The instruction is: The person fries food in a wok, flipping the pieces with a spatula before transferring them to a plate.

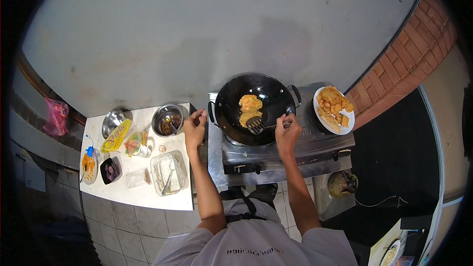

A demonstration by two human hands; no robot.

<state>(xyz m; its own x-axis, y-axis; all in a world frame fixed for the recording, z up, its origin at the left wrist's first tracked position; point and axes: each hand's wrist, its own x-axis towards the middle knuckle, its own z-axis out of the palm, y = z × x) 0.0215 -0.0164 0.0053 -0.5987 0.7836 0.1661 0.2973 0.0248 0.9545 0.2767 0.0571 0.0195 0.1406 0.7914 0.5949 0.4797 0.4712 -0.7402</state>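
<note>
My right hand (287,132) is closed around the handle of a slotted spatula (255,125). Its dark head rests against the lower of two golden fried pieces (250,102) that lie close together in the black wok (229,118). Oil glistens on the wok's inner surface. Just left of the wok's left handle, my left hand (195,127) hovers with loosely bent fingers and nothing visible in it. The wok sits on a metal gas stove (290,155).
Right of the wok, a white plate (322,118) bears fried pieces. On the white table (172,202) at left stand a metal bowl with a spoon (167,120), a plastic tub (169,173), a yellow packet (117,137) and a dark bowl (109,170). A gas cylinder (342,184) stands below right.
</note>
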